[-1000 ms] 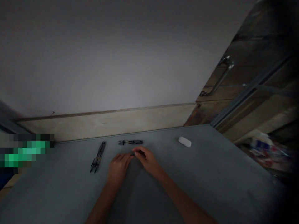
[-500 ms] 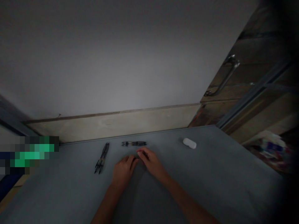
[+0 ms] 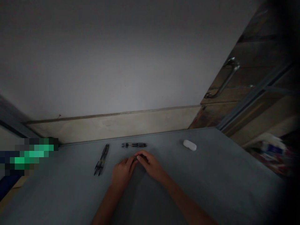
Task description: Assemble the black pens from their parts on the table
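Observation:
Both hands meet over the middle of the grey tabletop, fingertips nearly touching. My left hand [image 3: 122,172] is closed, thumb and fingers pinched on a small dark object [image 3: 136,158]. From the other side, my right hand [image 3: 150,163] pinches at the same object, most of which the fingers hide, so its kind is unclear. Just beyond the hands, a few dark pens [image 3: 134,145] lie side by side, pointing left to right. Left of my left hand, more black pens [image 3: 102,159] lie together at a slant.
A white oblong case [image 3: 189,145] sits on the grey table [image 3: 211,175], right of the hands. Behind it rises a pale wall [image 3: 117,78]. A metal door handle [image 3: 223,82] is at the right. Bags and clutter [image 3: 274,151] lie beyond the table's right edge. A blurred green patch is at left.
My right fingers have closed in toward the left fingertips, and more of the dark object shows between them. The pens and the white case lie as before.

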A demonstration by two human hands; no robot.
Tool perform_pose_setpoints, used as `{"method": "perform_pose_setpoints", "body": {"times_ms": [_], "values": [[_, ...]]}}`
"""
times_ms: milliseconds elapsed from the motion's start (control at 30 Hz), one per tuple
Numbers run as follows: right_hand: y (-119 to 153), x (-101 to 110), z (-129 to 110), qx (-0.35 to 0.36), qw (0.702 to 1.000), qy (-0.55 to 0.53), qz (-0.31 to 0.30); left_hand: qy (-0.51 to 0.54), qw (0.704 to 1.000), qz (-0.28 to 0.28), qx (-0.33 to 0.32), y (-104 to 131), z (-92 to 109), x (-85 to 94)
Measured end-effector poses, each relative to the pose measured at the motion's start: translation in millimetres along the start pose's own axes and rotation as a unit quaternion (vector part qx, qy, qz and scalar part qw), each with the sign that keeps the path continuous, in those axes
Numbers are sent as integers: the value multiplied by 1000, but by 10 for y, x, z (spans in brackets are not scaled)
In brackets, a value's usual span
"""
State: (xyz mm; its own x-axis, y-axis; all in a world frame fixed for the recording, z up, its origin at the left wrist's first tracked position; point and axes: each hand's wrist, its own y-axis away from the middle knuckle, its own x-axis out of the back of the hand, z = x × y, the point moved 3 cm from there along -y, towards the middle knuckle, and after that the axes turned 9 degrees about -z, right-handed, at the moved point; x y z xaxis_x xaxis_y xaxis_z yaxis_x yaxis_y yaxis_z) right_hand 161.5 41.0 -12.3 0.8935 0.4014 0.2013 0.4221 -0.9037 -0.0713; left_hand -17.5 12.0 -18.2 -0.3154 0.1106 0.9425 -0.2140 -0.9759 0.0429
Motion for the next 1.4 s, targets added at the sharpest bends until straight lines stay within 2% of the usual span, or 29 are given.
{"method": "perform_pose_setpoints", "body": {"times_ms": [100,233,500,733,933,1033,1167,1400], "values": [[3,-24,-5,-13,1000,-21,-9,-22,999,13,-29,9,11,-70],[-2,-12,-4,-2,1000,-27,-2,-42,999,6,-32,4,13,-121],[-6,13,34,13,999,-24,-27,-11,998,-60,-7,-18,45,7],[3,27,44,9,999,-30,-44,-21,999,-47,-16,-19,39,29],[-32,60,31,20,996,-32,-83,-17,999,-40,-22,-16,22,50],[-46,44,36,5,997,-52,-64,-23,999,-40,2,-3,53,75],[-50,43,52,-15,998,-57,-5,-32,997,-46,45,7,86,129],[-74,184,82,-17,994,-77,76,-44,991,-31,120,33,93,229]]}}
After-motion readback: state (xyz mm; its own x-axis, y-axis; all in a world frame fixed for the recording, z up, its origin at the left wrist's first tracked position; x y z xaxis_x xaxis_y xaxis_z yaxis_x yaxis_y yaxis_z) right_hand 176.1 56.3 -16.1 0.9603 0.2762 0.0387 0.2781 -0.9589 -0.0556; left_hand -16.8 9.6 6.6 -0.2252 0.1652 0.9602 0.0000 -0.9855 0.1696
